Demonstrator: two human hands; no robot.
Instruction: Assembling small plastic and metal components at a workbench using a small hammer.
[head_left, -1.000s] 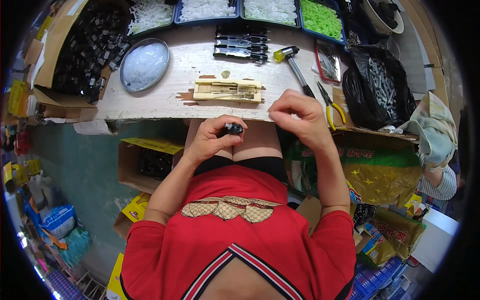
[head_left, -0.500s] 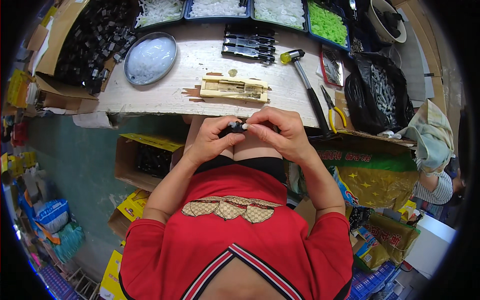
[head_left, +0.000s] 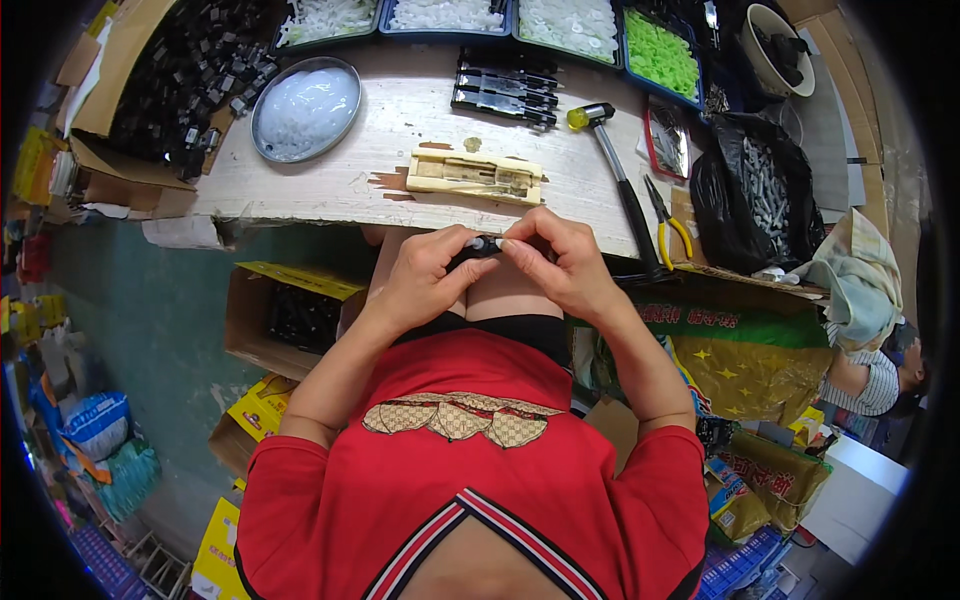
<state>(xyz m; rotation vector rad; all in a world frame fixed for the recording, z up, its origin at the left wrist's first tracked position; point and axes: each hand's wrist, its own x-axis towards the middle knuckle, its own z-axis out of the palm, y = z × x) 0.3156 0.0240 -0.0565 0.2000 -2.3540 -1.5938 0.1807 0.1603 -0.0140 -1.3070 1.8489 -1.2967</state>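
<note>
Over my lap, just off the table's near edge, my left hand [head_left: 432, 272] is closed around a small black plastic part [head_left: 484, 245]. Thumb and fingertips of my right hand [head_left: 562, 258] pinch a small white piece [head_left: 502, 245] at the black part's right end; the two seem to touch. Most of the black part is hidden by my left fingers. Straight ahead of my hands, on the table, lies a cream-coloured block fixture [head_left: 474, 177] with a long slot in it. Behind it several black slim assemblies [head_left: 505, 92] lie side by side.
A hammer [head_left: 615, 170] and yellow-handled pliers [head_left: 668, 220] lie at the right, beside a black bag [head_left: 735, 190] of metal pins. A round dish [head_left: 306, 110] of whitish grease and a carton [head_left: 150, 170] of black parts stand left. Trays of white and green [head_left: 660, 62] pieces line the back.
The white piece and my right fingertips have shifted slightly right, and my left fingers now cover more of the black part. The whole view has shifted a little.
</note>
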